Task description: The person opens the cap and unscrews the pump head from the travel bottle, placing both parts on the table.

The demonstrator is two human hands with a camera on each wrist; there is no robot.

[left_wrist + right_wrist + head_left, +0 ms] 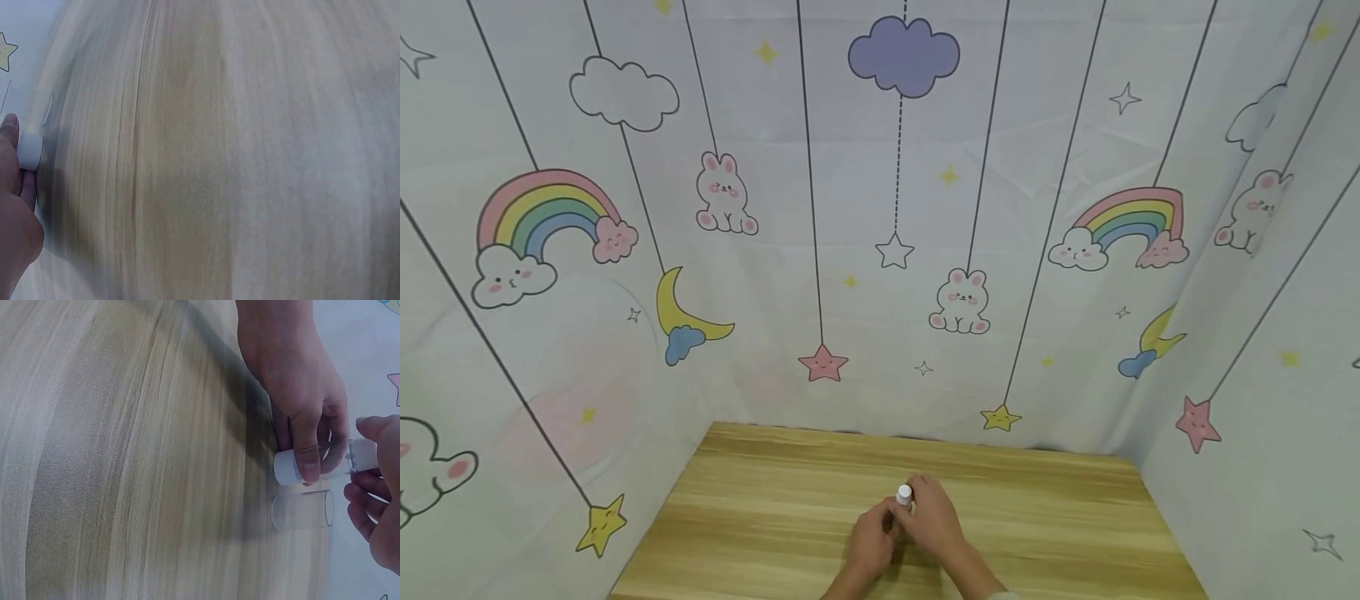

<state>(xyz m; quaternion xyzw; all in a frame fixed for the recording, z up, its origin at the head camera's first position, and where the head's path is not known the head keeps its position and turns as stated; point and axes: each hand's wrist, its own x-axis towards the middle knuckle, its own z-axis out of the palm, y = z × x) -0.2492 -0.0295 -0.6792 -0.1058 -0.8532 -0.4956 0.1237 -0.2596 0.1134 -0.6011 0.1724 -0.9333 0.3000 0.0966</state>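
A small bottle with a clear body and a white base [287, 467] stands upright on the table between both hands. My left hand [871, 536] grips it low, with the thumb and fingers around the clear body. At the top, my right hand [934, 521] holds the white cap [904, 495] between thumb and fingers. Beside the bottle a clear open tube [304, 510] stands on the wood. The left wrist view catches only part of the left hand [17, 219] and the white base at its left edge. Fingers hide much of the bottle's middle.
The wood-grain table [760, 500] reaches back to a fabric backdrop [865, 317] printed with clouds, stars, rabbits and rainbows. The same fabric rises along the table's left and right sides.
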